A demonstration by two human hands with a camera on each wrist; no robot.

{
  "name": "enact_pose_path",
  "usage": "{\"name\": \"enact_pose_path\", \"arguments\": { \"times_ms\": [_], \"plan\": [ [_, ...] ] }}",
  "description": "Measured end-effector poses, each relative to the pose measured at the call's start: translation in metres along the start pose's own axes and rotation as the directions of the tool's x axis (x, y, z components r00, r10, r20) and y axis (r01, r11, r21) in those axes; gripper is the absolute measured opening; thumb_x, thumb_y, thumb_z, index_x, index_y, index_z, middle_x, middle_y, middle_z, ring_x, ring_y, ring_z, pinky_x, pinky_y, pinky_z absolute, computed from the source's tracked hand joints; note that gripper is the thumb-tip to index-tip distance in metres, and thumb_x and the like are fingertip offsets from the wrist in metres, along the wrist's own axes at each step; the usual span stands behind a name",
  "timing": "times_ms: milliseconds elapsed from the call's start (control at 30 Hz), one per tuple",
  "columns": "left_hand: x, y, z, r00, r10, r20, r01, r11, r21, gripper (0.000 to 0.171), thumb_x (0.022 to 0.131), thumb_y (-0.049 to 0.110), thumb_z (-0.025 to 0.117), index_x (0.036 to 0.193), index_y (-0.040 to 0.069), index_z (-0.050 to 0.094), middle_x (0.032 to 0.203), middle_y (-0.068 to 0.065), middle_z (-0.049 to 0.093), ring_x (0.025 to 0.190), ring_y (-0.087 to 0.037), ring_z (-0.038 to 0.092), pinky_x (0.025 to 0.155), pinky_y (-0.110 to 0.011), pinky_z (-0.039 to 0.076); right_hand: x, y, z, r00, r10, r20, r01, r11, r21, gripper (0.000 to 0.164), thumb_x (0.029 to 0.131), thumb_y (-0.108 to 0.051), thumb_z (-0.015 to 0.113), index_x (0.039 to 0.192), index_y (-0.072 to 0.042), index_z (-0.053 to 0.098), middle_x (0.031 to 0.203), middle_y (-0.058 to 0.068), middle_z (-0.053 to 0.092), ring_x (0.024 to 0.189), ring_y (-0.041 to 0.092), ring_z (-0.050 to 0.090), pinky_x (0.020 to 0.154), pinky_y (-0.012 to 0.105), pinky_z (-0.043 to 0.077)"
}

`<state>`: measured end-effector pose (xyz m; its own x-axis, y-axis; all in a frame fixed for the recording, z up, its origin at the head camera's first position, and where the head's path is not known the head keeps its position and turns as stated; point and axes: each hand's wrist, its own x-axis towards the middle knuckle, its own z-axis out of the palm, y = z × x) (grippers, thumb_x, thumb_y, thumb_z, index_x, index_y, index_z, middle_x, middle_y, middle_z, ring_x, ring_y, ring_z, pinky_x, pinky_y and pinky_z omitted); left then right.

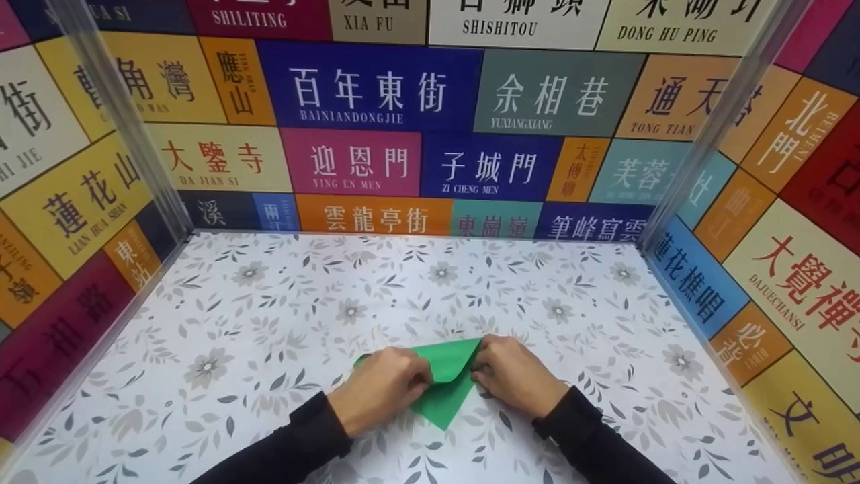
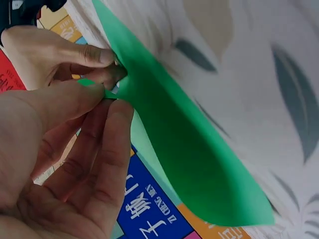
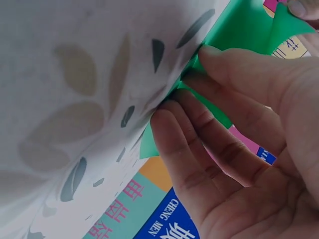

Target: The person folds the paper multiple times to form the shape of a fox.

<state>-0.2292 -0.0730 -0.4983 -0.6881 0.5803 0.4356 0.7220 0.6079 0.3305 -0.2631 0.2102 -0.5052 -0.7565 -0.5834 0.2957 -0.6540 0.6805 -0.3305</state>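
Note:
A sheet of green paper (image 1: 442,405) lies low at the front of the table, one corner pointing toward me and its upper layer curling up between the hands. My left hand (image 1: 386,384) pinches an edge of that layer between thumb and forefinger; in the left wrist view the green paper (image 2: 192,154) bows away from these fingertips. At the sheet's right corner, my right hand (image 1: 517,373) holds the edge with its thumb and fingertips close to the tabletop. The right wrist view has the green paper (image 3: 239,32) running under the thumb. Part of the sheet's left side is hidden behind the left hand.
A white cloth with grey flowers and leaves covers the table (image 1: 376,275). Panels of colourful place-name signs (image 1: 369,87) stand upright at the back and both sides, with clear corner posts (image 1: 699,128) where they meet.

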Motion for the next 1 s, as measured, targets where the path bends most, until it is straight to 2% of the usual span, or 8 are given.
{"name": "enact_pose_path", "arguments": {
  "times_ms": [167,367,600,800,1000],
  "plan": [
    [-0.004,0.007,0.007,0.999,0.049,-0.005,-0.049,0.997,0.052,0.017,0.087,0.001,0.091,0.089,0.017,0.087,0.087,0.003,0.085,0.079,-0.013,0.08,0.073,-0.029,0.067,-0.002,-0.003,-0.001,1.0,0.022,0.021,-0.022,1.0,-0.003,0.015,0.088,0.002,0.092,0.091,-0.013,0.091,0.091,0.001,0.074,0.082,0.01,0.069,0.075,0.029,0.062],
    [-0.007,0.011,0.015,0.999,0.051,0.005,-0.051,0.995,0.082,0.016,0.088,0.003,0.092,0.091,0.019,0.089,0.089,0.004,0.086,0.08,-0.013,0.082,0.075,-0.03,0.068,-0.005,-0.006,-0.002,1.0,0.008,0.009,-0.008,0.999,-0.031,0.015,0.089,0.002,0.089,0.089,-0.013,0.089,0.095,0.002,0.078,0.087,0.015,0.073,0.079,0.034,0.064],
    [-0.008,0.014,0.015,0.999,0.044,0.03,-0.047,0.993,0.111,0.018,0.087,0.001,0.09,0.091,0.018,0.09,0.088,0.004,0.086,0.08,-0.014,0.081,0.074,-0.032,0.068,-0.009,-0.005,-0.003,1.0,-0.007,0.009,0.007,1.0,-0.009,0.019,0.09,0.003,0.088,0.1,-0.012,0.091,0.104,0.006,0.083,0.1,0.023,0.082,0.091,0.044,0.07],
    [-0.004,0.012,0.016,0.998,0.019,0.054,-0.026,0.993,0.114,0.019,0.088,0.0,0.089,0.093,0.017,0.091,0.089,0.003,0.087,0.081,-0.014,0.082,0.078,-0.033,0.069,-0.009,-0.004,-0.002,1.0,0.004,0.013,-0.003,1.0,-0.018,0.017,0.091,-0.001,0.089,0.103,-0.013,0.09,0.102,0.004,0.081,0.096,0.022,0.079,0.088,0.043,0.069],
    [-0.003,0.011,0.015,0.998,0.019,0.062,-0.026,0.993,0.112,0.017,0.088,0.0,0.09,0.093,0.017,0.091,0.089,0.003,0.088,0.083,-0.015,0.083,0.081,-0.034,0.07,-0.009,-0.005,-0.001,1.0,0.019,0.019,-0.019,1.0,-0.021,0.009,0.092,-0.004,0.09,0.098,-0.011,0.09,0.095,0.0,0.074,0.086,0.014,0.07,0.079,0.037,0.064]
  ]
}}
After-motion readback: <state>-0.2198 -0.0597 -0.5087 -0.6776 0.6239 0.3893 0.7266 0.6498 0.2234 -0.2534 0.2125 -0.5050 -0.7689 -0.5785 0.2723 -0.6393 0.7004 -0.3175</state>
